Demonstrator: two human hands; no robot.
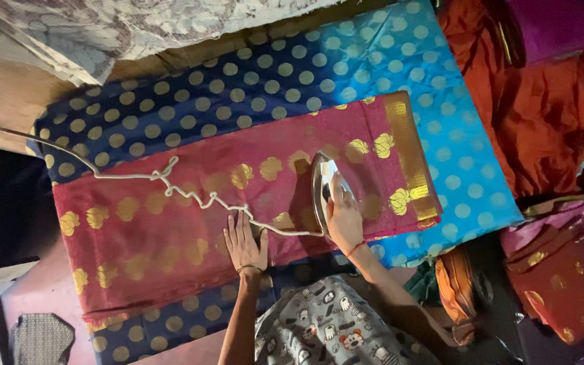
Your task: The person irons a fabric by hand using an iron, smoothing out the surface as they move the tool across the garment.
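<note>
I press a folded magenta sari [190, 223] with gold woven motifs, my right hand [343, 217] wrapped around the handle of a steel clothes iron [322, 189] that stands right of the frame's centre, its soleplate on the cloth. My left hand [243, 245] lies flat just left of it, fingers spread, holding the silk down; that grip pinches nothing. The iron's white cord [170, 179] trails in loose kinks across the sari toward the upper left of the frame.

The sari lies lengthwise across the middle of the frame on a blue polka-dot cloth [265, 81] that covers the worktop. The stretch from the left edge to my hand looks smooth and flat, so I judge much of the visible face done; the gold border end [410, 159] to the right of the iron seems yet to be pressed. More folded fabrics, orange-red cloth [535, 101] and a maroon piece with gold dots [562, 270], wait at the right of the frame.
</note>
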